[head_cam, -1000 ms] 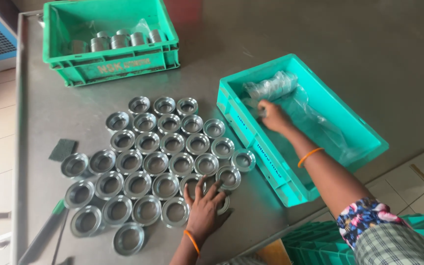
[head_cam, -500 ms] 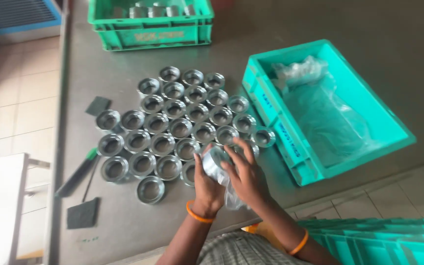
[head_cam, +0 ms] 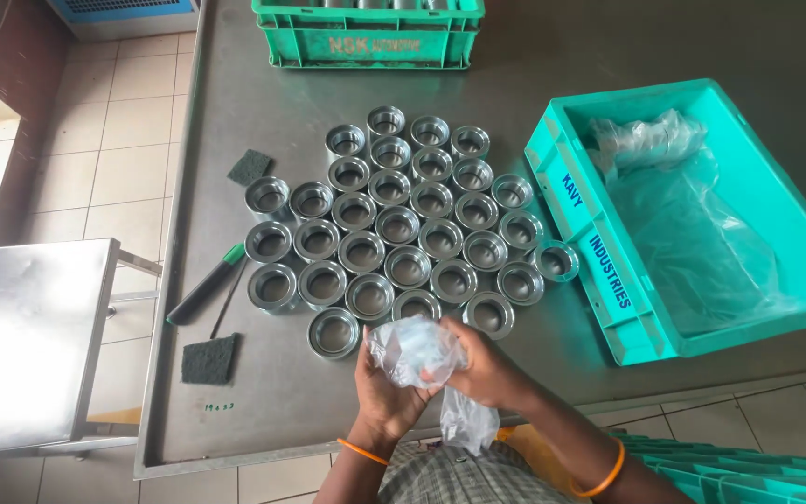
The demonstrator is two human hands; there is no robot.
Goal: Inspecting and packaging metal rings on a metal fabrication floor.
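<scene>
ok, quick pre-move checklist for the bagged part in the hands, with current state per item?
1. Both hands on the clear plastic bag: ok, left hand and right hand grip it.
2. Part inside the bag: cannot tell, the plastic hides it.
3. Bag clear of the metal rings: ok, held just in front of the front row.
4. Rings upright in tidy rows: ok.
5. Room in the teal crate: ok, mostly loose plastic liner inside.
6. Marker pen and scouring pads out of the way: ok, left of the rings.

2 bare forearms, an orange bangle on each wrist, checked garment at the waist
</scene>
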